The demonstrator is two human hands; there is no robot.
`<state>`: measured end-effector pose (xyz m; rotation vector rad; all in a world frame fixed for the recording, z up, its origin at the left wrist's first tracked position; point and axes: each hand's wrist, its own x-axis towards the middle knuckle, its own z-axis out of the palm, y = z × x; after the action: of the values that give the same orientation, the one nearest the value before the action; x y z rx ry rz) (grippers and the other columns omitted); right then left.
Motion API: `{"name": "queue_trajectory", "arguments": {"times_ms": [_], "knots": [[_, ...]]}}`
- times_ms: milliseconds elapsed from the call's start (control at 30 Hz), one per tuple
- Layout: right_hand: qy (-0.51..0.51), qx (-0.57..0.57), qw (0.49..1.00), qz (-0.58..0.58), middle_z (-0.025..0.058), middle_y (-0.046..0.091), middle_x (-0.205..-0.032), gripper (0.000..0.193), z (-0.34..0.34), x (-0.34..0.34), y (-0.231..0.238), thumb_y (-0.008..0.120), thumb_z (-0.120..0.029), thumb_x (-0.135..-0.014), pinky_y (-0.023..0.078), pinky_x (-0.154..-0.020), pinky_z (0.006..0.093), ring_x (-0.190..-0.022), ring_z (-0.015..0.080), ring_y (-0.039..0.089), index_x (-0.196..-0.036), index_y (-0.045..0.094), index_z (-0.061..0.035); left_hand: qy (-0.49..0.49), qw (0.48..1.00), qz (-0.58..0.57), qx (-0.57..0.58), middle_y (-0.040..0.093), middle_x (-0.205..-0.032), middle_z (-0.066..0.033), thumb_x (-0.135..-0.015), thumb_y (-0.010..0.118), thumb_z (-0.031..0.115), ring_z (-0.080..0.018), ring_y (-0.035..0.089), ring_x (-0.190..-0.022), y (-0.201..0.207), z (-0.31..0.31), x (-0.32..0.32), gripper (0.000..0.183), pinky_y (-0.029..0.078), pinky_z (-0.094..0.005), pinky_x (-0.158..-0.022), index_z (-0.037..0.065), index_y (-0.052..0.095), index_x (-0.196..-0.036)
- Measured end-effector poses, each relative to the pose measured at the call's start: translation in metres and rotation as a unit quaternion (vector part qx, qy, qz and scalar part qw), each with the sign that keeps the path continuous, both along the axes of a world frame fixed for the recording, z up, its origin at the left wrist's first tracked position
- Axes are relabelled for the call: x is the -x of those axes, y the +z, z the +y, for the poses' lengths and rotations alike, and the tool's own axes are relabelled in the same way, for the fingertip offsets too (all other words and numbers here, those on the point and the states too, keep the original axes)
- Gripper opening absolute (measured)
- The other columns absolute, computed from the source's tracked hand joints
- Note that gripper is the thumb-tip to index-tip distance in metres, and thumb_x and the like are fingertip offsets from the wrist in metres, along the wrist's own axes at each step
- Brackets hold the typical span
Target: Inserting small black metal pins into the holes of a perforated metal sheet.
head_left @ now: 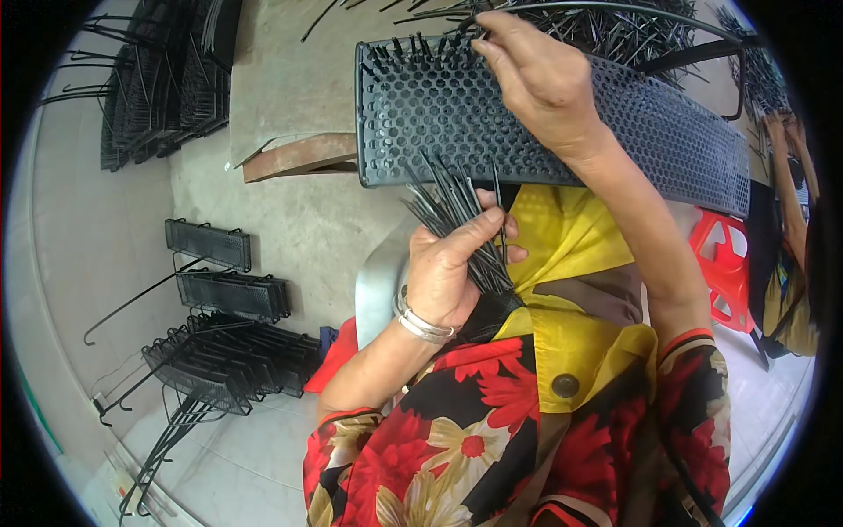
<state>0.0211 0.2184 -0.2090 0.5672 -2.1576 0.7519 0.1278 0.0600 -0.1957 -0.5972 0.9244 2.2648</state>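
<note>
A long black perforated metal basket (pixel 650 145) lies across in front of me, its surface full of round holes. Thin black strips (pixel 448 198) are bunched in my left hand (pixel 448 268), which is closed round them at the near edge of the basket. One strip stands apart from the bunch by the fingers. My right hand (pixel 544 83) reaches over the basket to its far edge, thumb and forefinger pinched together; what lies between the fingertips is too small to make out. Beside them, short black strip ends (pixel 421 48) stick up from the holes at the far left.
Loose black strips (pixel 615 31) are heaped behind the basket. A brown bar (pixel 299 158) juts out at its left. Similar black baskets (pixel 228 351) with hooked rods are stacked on the floor, others (pixel 167 97) at far left. A red stool (pixel 722 255) and another person's arms (pixel 790 189) are at right.
</note>
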Motion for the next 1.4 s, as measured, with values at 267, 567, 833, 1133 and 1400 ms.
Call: {"name": "queue_trajectory", "arguments": {"times_ms": [267, 567, 833, 1133, 1400], "knots": [[-0.008, -0.007, 0.989, -0.147, 0.0124, 0.058, -0.069, 0.02, -0.004, -0.029, 0.015, 0.058, -0.011, -0.077, 0.047, -0.057, 0.0351, -0.063, 0.0272, 0.058, -0.094, 0.057, -0.0015, 0.002, 1.0, 0.003, 0.007, 0.058, -0.082, -0.0085, -0.079, 0.058, 0.0, -0.0193, 0.059, -0.072, -0.002, -0.001, 0.003, 0.016, 0.054, -0.0343, -0.061, 0.0, 0.054, -0.094], [0.015, 0.345, 0.84, -0.419, 0.0073, 0.061, -0.066, 0.019, 0.014, -0.058, 0.044, 0.064, -0.004, -0.073, 0.045, -0.044, 0.02, -0.051, 0.0082, 0.056, -0.089, 0.059, 0.0045, -0.023, 0.999, -0.027, -0.041, 0.059, -0.089, -0.0138, -0.08, 0.055, 0.0, -0.0252, 0.06, -0.082, -0.001, -0.005, 0.007, 0.019, 0.053, -0.0376, -0.072, -0.005, 0.053, -0.098], [-0.116, 0.175, 0.973, -0.092, 0.0062, 0.062, -0.068, 0.011, 0.004, -0.013, 0.045, 0.062, -0.001, -0.075, 0.048, -0.052, 0.0218, -0.058, 0.0094, 0.059, -0.086, 0.059, 0.0019, 0.013, 0.998, -0.067, -0.015, 0.059, -0.089, -0.0142, -0.08, 0.054, 0.002, -0.0248, 0.059, -0.082, 0.001, -0.002, 0.0, 0.014, 0.053, -0.0408, -0.074, -0.006, 0.056, -0.092], [-0.061, -0.086, 0.978, -0.182, 0.0152, 0.06, -0.071, 0.025, 0.003, -0.017, 0.014, 0.062, -0.015, -0.078, 0.046, -0.053, 0.0305, -0.057, 0.0242, 0.058, -0.096, 0.06, 0.0014, -0.014, 0.999, -0.024, 0.03, 0.058, -0.075, -0.0098, -0.077, 0.06, 0.003, -0.0187, 0.058, -0.065, -0.001, -0.001, 0.003, 0.014, 0.054, -0.0348, -0.053, -0.003, 0.057, -0.089], [0.148, 0.344, 0.731, -0.57, 0.004, 0.057, -0.056, 0.012, -0.001, -0.077, 0.027, 0.061, -0.008, -0.076, 0.043, -0.044, 0.0196, -0.048, 0.0071, 0.053, -0.074, 0.059, 0.0034, -0.059, 0.996, 0.037, 0.052, 0.061, -0.081, -0.0106, -0.079, 0.061, 0.005, -0.0196, 0.061, -0.068, 0.007, -0.002, 0.005, 0.013, 0.054, -0.0315, -0.055, -0.002, 0.057, -0.089]]}}
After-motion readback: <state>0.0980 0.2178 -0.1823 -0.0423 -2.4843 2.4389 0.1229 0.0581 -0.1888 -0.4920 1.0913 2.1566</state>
